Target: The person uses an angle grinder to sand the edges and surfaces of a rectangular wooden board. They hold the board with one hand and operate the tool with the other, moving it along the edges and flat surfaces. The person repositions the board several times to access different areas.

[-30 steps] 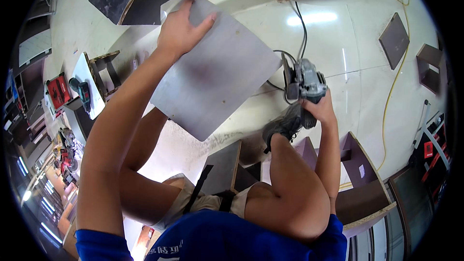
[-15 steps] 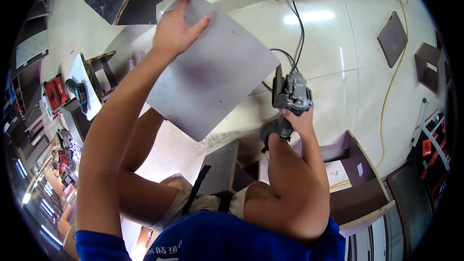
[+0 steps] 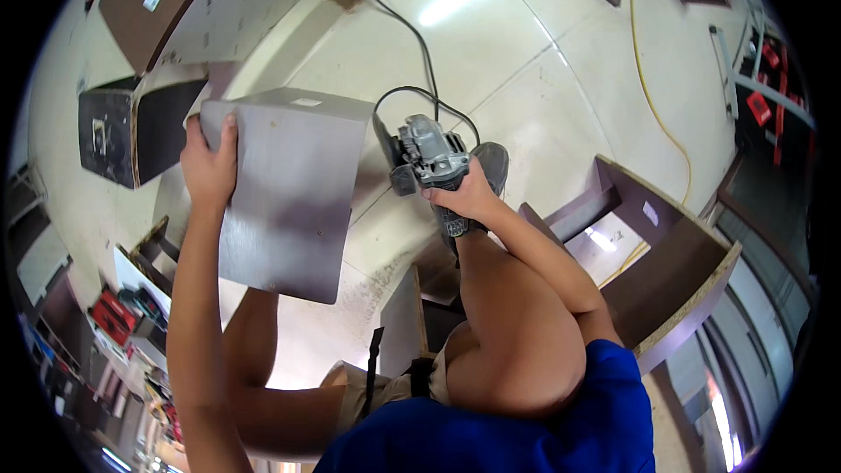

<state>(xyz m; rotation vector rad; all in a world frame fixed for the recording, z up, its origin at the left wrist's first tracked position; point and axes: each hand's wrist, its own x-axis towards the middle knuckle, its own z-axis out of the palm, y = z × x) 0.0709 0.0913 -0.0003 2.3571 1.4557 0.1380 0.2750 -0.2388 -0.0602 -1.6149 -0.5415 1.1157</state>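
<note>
My left hand (image 3: 212, 165) grips the upper left edge of a grey board box (image 3: 285, 201), thumb on its front face. The box stands tilted in front of my left leg, a side wall and a small white label showing at its top. My right hand (image 3: 469, 194) is wrapped round the body of an angle grinder (image 3: 434, 153), held above my right knee and shoe. The grinder's disc side points toward the box, with a gap between them. A black cord (image 3: 425, 52) runs from the grinder across the floor.
At the left lie a black box (image 3: 109, 136) and a large brown cabinet piece (image 3: 166, 0). An open brown cabinet frame (image 3: 674, 271) stands by my right leg. A yellow cable (image 3: 648, 79) crosses the floor at right. A red case (image 3: 112, 315) and a cordless drill (image 3: 140, 302) sit far left.
The box has swung down and left and turned more upright, showing its top side. The grinder has moved left with my right hand. My view has turned to the right.
</note>
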